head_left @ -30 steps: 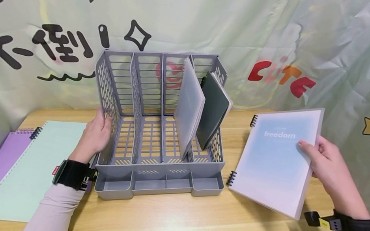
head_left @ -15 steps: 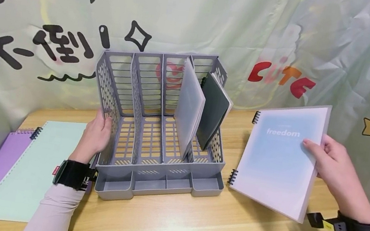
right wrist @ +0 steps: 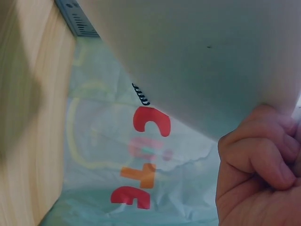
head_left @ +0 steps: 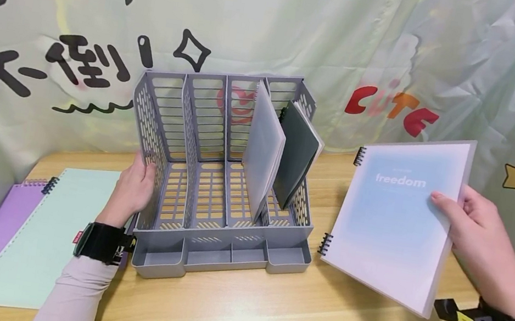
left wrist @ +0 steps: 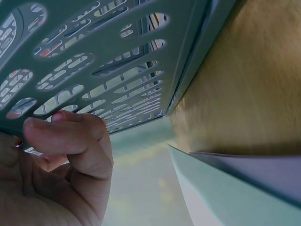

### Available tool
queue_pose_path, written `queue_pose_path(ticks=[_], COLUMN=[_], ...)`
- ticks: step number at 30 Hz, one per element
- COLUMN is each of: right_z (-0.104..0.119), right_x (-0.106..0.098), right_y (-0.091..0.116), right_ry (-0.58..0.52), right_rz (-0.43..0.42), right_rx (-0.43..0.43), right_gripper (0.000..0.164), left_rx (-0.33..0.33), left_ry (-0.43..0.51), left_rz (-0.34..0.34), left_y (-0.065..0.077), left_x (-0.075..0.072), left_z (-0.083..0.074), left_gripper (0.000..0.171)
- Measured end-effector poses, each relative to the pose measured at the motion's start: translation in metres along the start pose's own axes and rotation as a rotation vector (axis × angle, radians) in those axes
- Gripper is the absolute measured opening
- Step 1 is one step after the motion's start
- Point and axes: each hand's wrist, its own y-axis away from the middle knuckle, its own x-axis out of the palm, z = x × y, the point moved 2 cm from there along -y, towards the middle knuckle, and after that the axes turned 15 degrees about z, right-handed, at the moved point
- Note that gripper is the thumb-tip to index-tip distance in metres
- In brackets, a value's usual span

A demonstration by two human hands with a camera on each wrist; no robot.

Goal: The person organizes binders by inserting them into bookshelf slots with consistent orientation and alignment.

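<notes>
My right hand (head_left: 487, 239) holds a spiral notebook (head_left: 388, 219) by its right edge, thumb on the pale blue cover marked "freedom", fingers curled behind. The notebook is tilted above the table, its black coils to the left. In the right wrist view its pale back (right wrist: 197, 61) shows above my curled fingers (right wrist: 258, 155). My left hand (head_left: 132, 186) grips the left side wall of a grey file rack (head_left: 222, 227); in the left wrist view bent fingers (left wrist: 75, 141) hold the edge of the slotted wall (left wrist: 117, 61). A pale notebook (head_left: 264, 150) and a dark green one (head_left: 296, 152) stand in the rack's right compartments.
A mint-green notebook (head_left: 45, 245) lies over a purple one (head_left: 2, 228) on the wooden table (head_left: 235, 312), left of the rack. The rack has a front tray (head_left: 208, 256) with small compartments. A printed cloth backdrop (head_left: 346, 35) hangs behind the table.
My right hand has moved to the right and turned the notebook's right side slightly upward, still gripping it. The left hand and the rack have stayed in place.
</notes>
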Motion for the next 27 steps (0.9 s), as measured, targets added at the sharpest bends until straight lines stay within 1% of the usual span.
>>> queue_pose_path(ticks=[7,15,27], right_z=[0.01,0.02,0.035], right_x=[-0.001,-0.002,-0.002], right_y=[0.005,0.01,0.018], right_ry=[0.003,0.036,0.006], right_rz=[-0.004,-0.042,-0.044], right_rx=[-0.025,-0.011,-0.041], right_gripper=[0.039,0.036,0.033], left_rx=[0.007,0.009,0.005], left_ry=[0.001,0.006,0.004], left_rz=[-0.006,-0.01,-0.011], left_y=[0.0,0.0,0.0], left_x=[0.0,0.001,0.001], left_z=[0.0,0.0,0.001], left_gripper=[0.044,0.043,0.044])
